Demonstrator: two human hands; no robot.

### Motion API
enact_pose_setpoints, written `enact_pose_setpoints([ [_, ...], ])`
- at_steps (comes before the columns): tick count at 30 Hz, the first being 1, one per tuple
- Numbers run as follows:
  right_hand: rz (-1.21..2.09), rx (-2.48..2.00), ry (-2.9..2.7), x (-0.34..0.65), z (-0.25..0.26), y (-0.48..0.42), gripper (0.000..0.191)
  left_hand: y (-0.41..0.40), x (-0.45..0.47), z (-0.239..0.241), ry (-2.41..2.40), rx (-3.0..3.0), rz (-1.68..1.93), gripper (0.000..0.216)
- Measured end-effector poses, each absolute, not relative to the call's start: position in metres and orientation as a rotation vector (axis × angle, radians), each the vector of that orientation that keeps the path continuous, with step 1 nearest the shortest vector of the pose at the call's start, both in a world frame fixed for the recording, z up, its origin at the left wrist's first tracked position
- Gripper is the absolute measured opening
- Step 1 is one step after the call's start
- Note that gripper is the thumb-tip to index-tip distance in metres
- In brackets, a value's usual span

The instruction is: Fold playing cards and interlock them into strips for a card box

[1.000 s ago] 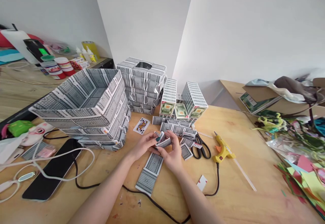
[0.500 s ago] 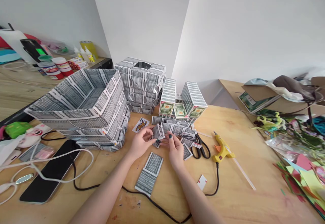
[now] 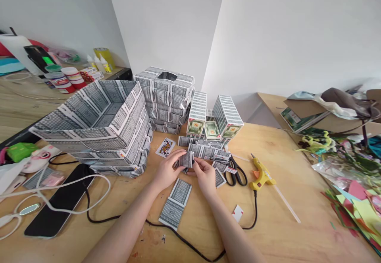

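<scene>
Both my hands meet at the middle of the wooden table [image 3: 276,215] around a small folded playing card piece [image 3: 186,159] with a grey patterned back. My left hand [image 3: 166,171] pinches its left side and my right hand [image 3: 206,175] pinches its right side. Two flat cards [image 3: 176,202] lie face down just below my hands. A row of folded card pieces [image 3: 208,151] lies right behind my fingers. A face-up card [image 3: 166,147] lies to the upper left.
A big open box built of cards [image 3: 101,124] stands left, a smaller card box [image 3: 166,98] behind it, card packs [image 3: 212,118] beside that. Scissors [image 3: 236,173] and a yellow glue gun [image 3: 260,174] lie right. A black phone [image 3: 59,205] with cables lies left. Coloured paper scraps [image 3: 354,199] crowd the right edge.
My hands turned the folded card piece upright and now press it together between both sets of fingertips, slightly farther from me than a second ago.
</scene>
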State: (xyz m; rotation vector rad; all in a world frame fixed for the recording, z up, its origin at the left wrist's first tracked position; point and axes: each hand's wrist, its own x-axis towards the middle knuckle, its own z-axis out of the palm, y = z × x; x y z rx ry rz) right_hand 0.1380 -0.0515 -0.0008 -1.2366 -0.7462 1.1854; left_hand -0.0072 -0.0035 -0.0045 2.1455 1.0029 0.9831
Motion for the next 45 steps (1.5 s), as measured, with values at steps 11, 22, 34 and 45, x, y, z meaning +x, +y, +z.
enact_pose_setpoints([
  [11, 1.244, -1.199, -0.711, 0.143, -0.004, -0.048, 0.026, -0.003, -0.007, -0.006, 0.96, 2.25, 0.996, 0.05],
  [22, 1.255, -1.249, -0.749, 0.147, -0.004, -0.047, 0.022, -0.006, -0.007, -0.006, 0.932, 2.278, 1.008, 0.051],
  [34, 1.116, -1.33, -0.786, 0.143, -0.009, -0.049, 0.024, -0.009, -0.006, -0.007, 0.926, 2.283, 0.991, 0.051],
  [45, 1.094, -1.34, -0.874, 0.141, -0.006, -0.052, 0.028, -0.007, -0.004, -0.008, 0.99, 2.278, 0.991, 0.051],
])
